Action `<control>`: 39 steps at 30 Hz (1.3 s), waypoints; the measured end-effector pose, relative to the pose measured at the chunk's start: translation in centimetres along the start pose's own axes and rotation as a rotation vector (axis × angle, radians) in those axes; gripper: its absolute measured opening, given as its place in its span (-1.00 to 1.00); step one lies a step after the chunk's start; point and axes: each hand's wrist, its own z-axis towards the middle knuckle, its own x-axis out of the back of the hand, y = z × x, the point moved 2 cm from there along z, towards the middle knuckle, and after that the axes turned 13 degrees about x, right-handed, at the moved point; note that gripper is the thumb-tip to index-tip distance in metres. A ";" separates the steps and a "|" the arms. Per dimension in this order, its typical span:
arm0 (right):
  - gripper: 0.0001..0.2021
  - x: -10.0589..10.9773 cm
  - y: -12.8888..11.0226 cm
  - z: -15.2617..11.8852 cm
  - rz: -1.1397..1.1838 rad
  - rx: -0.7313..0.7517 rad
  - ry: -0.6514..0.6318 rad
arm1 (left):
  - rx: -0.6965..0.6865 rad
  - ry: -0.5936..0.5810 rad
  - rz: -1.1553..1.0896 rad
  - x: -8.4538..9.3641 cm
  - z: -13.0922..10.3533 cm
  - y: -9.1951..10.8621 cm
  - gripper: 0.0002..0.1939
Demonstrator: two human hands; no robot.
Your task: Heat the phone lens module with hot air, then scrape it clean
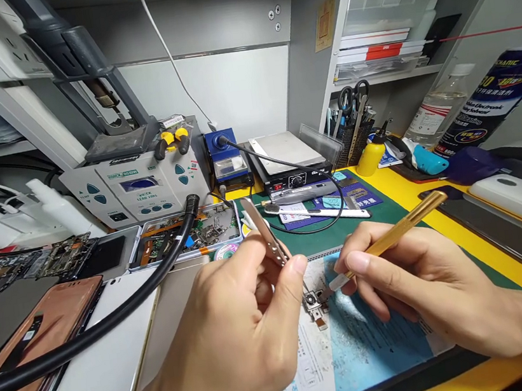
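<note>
My left hand is closed on metal tweezers, whose broad end points up and away; their tips reach down beside a small camera module. Between the thumb and fingers of my right hand is a gold-handled knife. Its flat blade is at the right side of the module. The module, with a short flex tail toward me, is just over a blue and white paper sheet; whether it touches the sheet I cannot tell.
A black hose crosses the phones at left. Behind my hands are a parts tray, a hot-air station and a heating plate with a looped cable. At right lie a dark phone, a yellow bottle and a spray can.
</note>
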 end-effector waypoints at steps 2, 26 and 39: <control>-0.56 0.0 0.1 0.0 0.004 -0.005 0.003 | 0.005 -0.003 -0.006 0.0 0.0 0.1 -0.72; -0.56 0.0 -0.1 -0.1 0.003 -0.038 -0.017 | 0.008 -0.020 0.019 -0.3 -0.1 0.0 -0.71; -0.47 -0.3 0.0 0.2 -0.001 -0.077 -0.020 | -0.008 -0.032 0.050 -0.2 -0.2 -0.1 -0.71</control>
